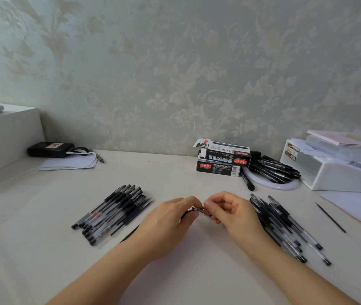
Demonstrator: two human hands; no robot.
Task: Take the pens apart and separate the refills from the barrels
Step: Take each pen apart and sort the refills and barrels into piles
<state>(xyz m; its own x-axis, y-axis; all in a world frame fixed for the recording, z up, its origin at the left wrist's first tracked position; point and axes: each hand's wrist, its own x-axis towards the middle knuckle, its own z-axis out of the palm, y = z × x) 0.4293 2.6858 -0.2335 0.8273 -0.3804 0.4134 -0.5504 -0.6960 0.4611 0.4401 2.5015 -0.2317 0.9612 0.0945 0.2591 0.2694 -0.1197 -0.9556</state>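
White table (175, 172) (floral wallpaper (175, 73) behind)

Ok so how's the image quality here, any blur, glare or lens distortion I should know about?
Head view: soft, even light, no harsh glare on the table; wide-angle bending curves the table edges; the small pen part pinched between the left hand and right hand is blurred, faint shadow beneath them.

The pens (111, 213) near the table's left edge have clear, glossy plastic barrels with black plastic caps. The table (43, 249) is smooth, pale and faintly shiny. The boxes (221, 158) at the back edge look like printed card. The wall (175, 62) carries matt, embossed floral paper.
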